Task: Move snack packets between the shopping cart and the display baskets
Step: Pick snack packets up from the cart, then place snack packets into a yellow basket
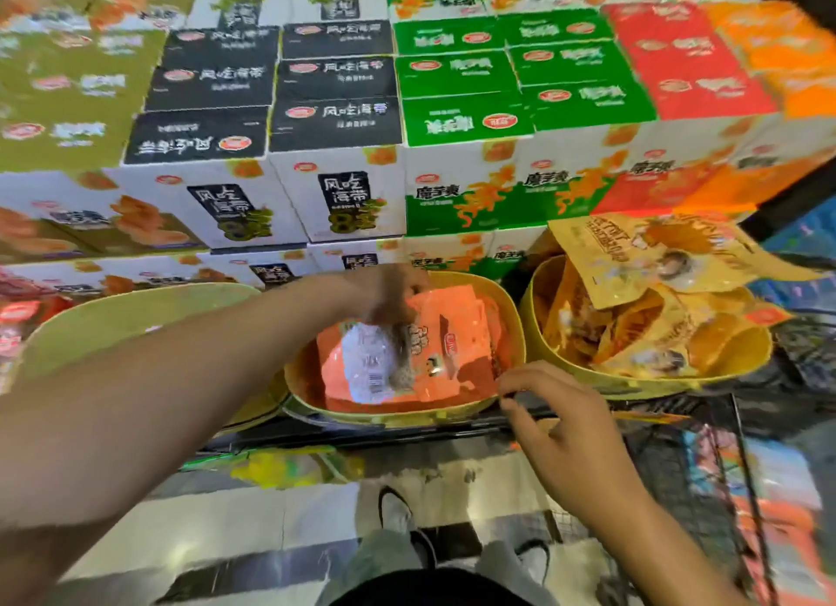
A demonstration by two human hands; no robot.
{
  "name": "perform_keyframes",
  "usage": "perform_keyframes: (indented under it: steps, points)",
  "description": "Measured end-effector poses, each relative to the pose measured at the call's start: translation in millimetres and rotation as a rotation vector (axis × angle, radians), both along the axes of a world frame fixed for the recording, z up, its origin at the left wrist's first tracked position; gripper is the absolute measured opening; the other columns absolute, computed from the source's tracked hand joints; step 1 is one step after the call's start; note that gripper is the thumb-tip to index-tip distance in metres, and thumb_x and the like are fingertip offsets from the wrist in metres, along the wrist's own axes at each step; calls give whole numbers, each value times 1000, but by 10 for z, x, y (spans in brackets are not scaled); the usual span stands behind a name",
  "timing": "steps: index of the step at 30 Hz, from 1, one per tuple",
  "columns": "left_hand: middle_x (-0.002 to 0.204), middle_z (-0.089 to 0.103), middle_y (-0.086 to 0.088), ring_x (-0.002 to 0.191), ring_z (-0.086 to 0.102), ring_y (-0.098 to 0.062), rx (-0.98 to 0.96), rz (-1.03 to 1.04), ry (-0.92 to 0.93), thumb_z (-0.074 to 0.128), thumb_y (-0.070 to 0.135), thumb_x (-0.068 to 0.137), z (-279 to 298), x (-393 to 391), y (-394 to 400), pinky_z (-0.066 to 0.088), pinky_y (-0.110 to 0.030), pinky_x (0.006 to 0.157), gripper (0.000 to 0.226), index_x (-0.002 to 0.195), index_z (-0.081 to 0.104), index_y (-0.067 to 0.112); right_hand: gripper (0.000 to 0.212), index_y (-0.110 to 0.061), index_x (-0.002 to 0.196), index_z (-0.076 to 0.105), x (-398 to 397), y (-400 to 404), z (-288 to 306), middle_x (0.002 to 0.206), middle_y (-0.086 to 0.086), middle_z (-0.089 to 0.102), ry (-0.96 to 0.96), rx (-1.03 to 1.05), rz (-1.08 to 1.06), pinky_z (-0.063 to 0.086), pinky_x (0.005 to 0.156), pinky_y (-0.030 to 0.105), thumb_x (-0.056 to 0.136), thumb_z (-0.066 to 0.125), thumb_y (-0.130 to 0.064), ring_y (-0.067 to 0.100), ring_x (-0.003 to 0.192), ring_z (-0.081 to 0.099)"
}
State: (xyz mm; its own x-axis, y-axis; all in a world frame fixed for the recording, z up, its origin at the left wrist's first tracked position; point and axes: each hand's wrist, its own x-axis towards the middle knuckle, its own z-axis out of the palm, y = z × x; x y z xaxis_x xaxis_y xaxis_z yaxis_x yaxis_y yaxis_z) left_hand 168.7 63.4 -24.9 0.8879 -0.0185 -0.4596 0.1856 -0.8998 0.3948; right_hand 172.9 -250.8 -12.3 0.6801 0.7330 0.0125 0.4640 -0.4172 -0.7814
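A yellow display basket [511, 307] in the middle holds orange snack packets [457, 329]. My left hand [389, 298] reaches over it, blurred, its fingers closed on the top of an orange and clear packet [375, 365] that hangs into the basket. My right hand [556, 420] hovers at the basket's front right rim with its fingers spread and nothing in them. To the right a second yellow basket [733, 365] is heaped with yellow packets [651, 261]. The black wire shopping cart [705, 460] stands at the lower right.
A pale green basket [135, 316] sits at the left. Behind the baskets rise stacked snack cartons [334, 121] in black, green, red and orange. My feet stand on a glossy tiled floor [253, 537] below the shelf edge.
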Motion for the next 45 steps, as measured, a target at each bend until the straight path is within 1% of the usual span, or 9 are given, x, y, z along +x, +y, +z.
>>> perform_keyframes:
  steps: [7,13,18,23,26,29,33,38,45]
  points:
    - [108,69,-8,95,67,-28,104,12,-109,61,18,94,56,-22,-218,56,-41,78,28,123,61,17,16,-26,111,75,109,-199,83,117,-17,68,23,37,-81,49,93,21,99,70,-15,2,115,62]
    - [129,60,20,110,59,3,-144,247,-626,49,65,99,810,-163,-783,49,-30,87,41,133,54,41,32,-41,136,62,195,-739,254,141,-26,55,30,93,-207,42,97,6,104,60,-43,-2,135,49]
    - [148,52,18,129,56,-4,-470,287,-739,43,67,97,1060,-205,-1983,49,-41,96,62,148,44,33,45,-48,147,48,325,-1542,349,155,-24,45,-20,143,-392,42,107,32,103,55,-54,2,144,43]
    - [156,39,26,146,38,-2,-551,102,-615,38,78,91,834,132,-3264,46,-51,108,71,150,42,39,54,-51,151,39,360,-2632,277,158,-28,40,-19,115,-603,35,110,25,100,51,-65,-3,146,38]
    - [155,27,39,143,19,21,-499,-35,-582,36,78,90,612,463,-3887,34,-28,114,71,150,40,39,60,-50,152,37,318,-3324,199,158,-28,40,1,91,-734,37,113,33,97,50,-70,-1,148,37]
    - [148,44,21,137,35,13,-494,-153,-481,39,69,95,393,820,-4493,29,-11,109,67,152,43,34,65,-49,153,35,261,-3928,72,156,-32,37,19,66,-847,35,116,30,95,46,-76,-2,148,36]
    - [147,48,9,139,43,-9,-491,-208,-332,45,63,95,26,1201,-5173,35,-33,116,60,146,48,31,67,-40,156,37,162,-4594,-206,158,-14,43,111,22,-1005,35,122,46,95,51,-64,10,149,38]
    - [115,55,26,106,52,19,-456,-281,-175,64,30,100,-487,1706,-5842,35,1,85,30,129,55,32,55,-40,152,40,41,-5119,-664,157,-9,43,248,-16,-1203,35,122,46,102,62,-44,11,145,40]
    - [101,68,-2,90,62,-23,-507,127,294,78,30,81,-1459,2528,-6526,50,-34,76,16,90,65,30,43,-28,141,54,232,-5470,-1448,143,0,58,602,83,-1476,50,105,43,101,68,-36,18,125,60]
